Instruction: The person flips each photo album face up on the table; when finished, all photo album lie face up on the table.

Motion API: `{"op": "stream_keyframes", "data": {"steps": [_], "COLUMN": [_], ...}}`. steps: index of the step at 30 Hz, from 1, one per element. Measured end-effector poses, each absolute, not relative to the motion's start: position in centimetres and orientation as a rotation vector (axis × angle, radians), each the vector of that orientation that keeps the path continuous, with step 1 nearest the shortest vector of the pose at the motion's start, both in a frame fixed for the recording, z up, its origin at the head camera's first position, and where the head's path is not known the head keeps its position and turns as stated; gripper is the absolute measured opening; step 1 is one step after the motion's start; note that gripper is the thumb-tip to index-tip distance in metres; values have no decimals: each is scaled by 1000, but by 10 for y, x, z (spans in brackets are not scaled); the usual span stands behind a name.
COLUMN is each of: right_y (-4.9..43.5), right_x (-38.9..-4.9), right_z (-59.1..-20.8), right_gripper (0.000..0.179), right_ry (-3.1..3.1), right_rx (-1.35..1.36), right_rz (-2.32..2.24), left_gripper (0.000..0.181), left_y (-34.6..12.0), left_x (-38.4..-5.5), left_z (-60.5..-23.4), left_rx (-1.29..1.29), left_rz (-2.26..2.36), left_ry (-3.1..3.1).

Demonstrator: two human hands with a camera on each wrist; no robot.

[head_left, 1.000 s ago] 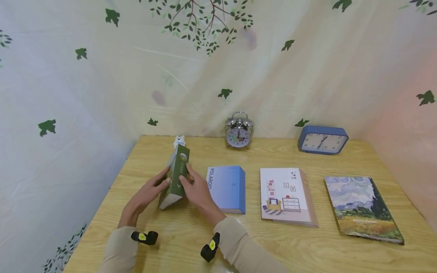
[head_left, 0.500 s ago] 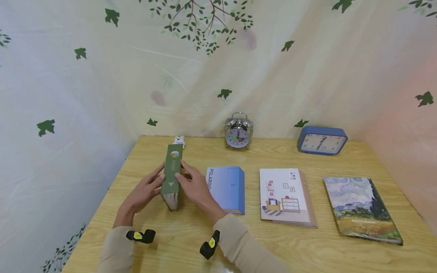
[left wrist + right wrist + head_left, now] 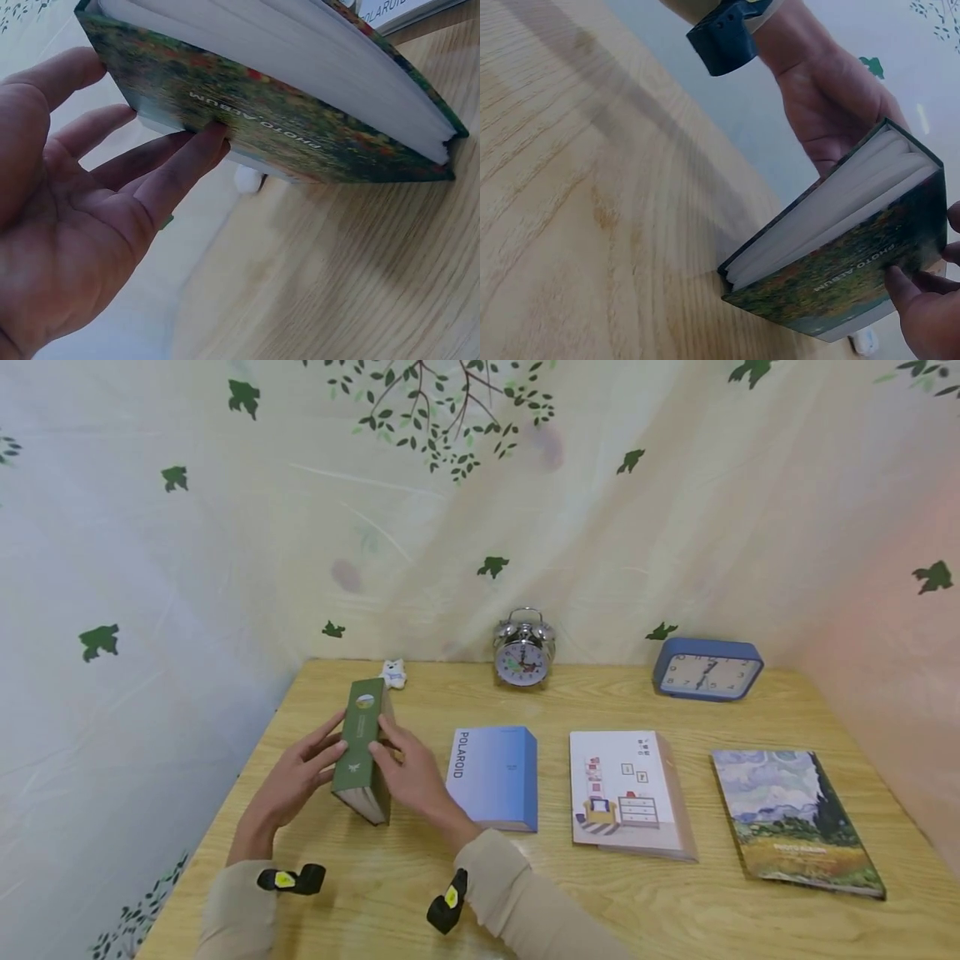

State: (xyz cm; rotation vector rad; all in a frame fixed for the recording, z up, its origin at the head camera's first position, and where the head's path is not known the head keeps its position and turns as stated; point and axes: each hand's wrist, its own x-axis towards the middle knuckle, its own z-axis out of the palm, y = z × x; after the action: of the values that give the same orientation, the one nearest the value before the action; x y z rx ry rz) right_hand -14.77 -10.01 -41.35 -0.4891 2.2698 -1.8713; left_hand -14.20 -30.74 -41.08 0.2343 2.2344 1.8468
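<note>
A green photo album (image 3: 361, 727) stands on its fore edge at the table's left side, spine up and slightly tilted. My left hand (image 3: 288, 777) holds it from the left, fingertips against the flowery cover lettered PHOTO ALBUM (image 3: 259, 124). On the other side my right hand (image 3: 416, 781) grips it, thumb at the spine edge and fingers on the cover (image 3: 855, 277). White page edges (image 3: 322, 71) show between the covers in both wrist views. A small white animal figurine (image 3: 394, 674) sits just behind the album.
To the right lie a blue POLAROID album (image 3: 495, 777), a white illustrated album (image 3: 626, 793) and a landscape-painting photo album (image 3: 795, 818). A silver alarm clock (image 3: 523, 656) and a blue clock (image 3: 708, 670) stand at the back of the wooden table (image 3: 390, 893), before a curtain.
Both hands have turned the green album so its spine faces up and moved it left. More of the white figurine now shows behind it. The other albums stay put.
</note>
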Motion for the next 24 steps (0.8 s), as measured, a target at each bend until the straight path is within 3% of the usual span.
{"op": "stream_keyframes", "data": {"steps": [11, 24], "right_y": [-112, -117], "right_x": [-145, -137], "right_z": [-444, -464], "right_gripper": [51, 64], "right_ry": [2424, 2415], "right_rx": [-582, -441], "right_rz": [-1562, -1459], "left_gripper": [61, 76], "left_y": [-314, -329], "left_x": [-140, -138], "left_z": [-399, -406], "left_rx": [129, -22], "left_rz": [1610, 1278], "left_ry": [2492, 2683]}}
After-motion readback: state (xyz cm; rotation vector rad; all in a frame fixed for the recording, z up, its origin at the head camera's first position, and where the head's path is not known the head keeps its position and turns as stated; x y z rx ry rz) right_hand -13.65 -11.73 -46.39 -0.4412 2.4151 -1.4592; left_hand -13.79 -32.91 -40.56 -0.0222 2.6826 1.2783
